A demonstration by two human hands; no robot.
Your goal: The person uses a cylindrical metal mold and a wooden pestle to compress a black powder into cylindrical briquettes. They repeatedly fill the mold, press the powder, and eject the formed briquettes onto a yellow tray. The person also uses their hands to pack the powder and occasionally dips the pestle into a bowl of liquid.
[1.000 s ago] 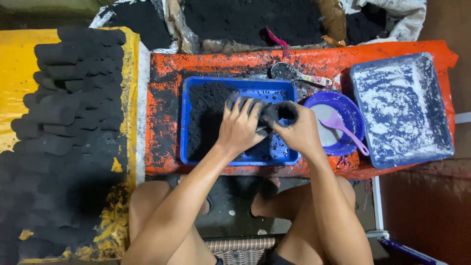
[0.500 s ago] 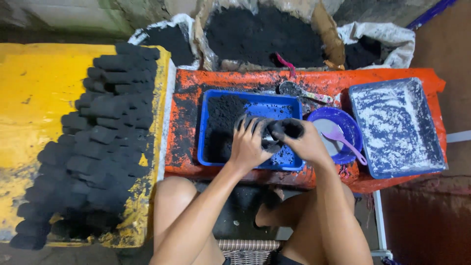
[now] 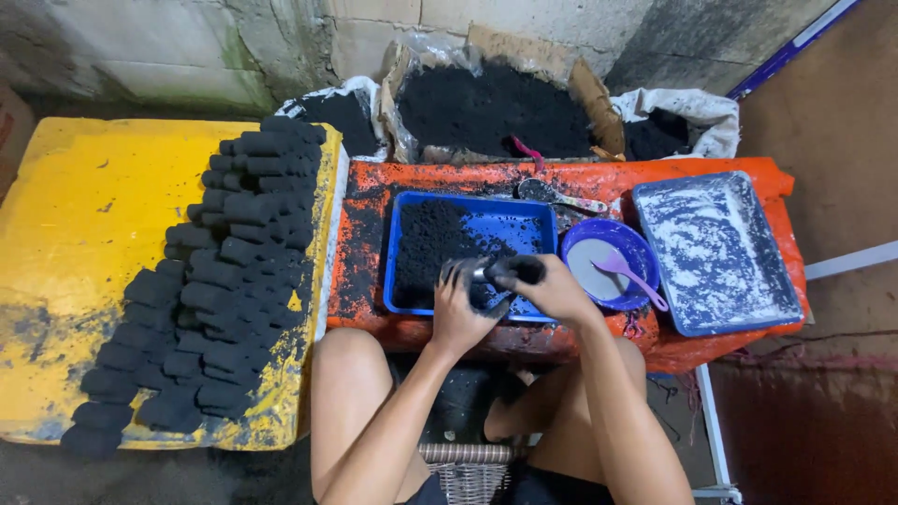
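**Pressing charcoal in the blue tray: status at this moment**

My left hand [image 3: 460,313] and my right hand [image 3: 552,288] meet over the near edge of the blue tray [image 3: 538,224]. Both are clamped on a short metal tube mould [image 3: 486,273], blackened at both ends: the right hand wraps its right end, the left hand's fingers curl over its left end. The mould lies roughly level, just above the tray.

Progress, as I judge it:
- Done: many black pressed briquettes [image 3: 224,281] lie in rows on the right part of the yellow board [image 3: 75,234], at my left.
- Left: a heap of loose charcoal powder [image 3: 432,245] fills the left part of the tray. The open sack [image 3: 486,108] beyond the orange table [image 3: 365,243] holds much more. The left part of the board is bare.

Also present: a purple bowl [image 3: 608,254] with a pink spoon [image 3: 629,273] just right of the tray, and a second tray dusted white [image 3: 716,248] at far right.

Change against the earlier frames: my hands have stayed on the mould over the tray; the view now takes in more of the wall and sacks.
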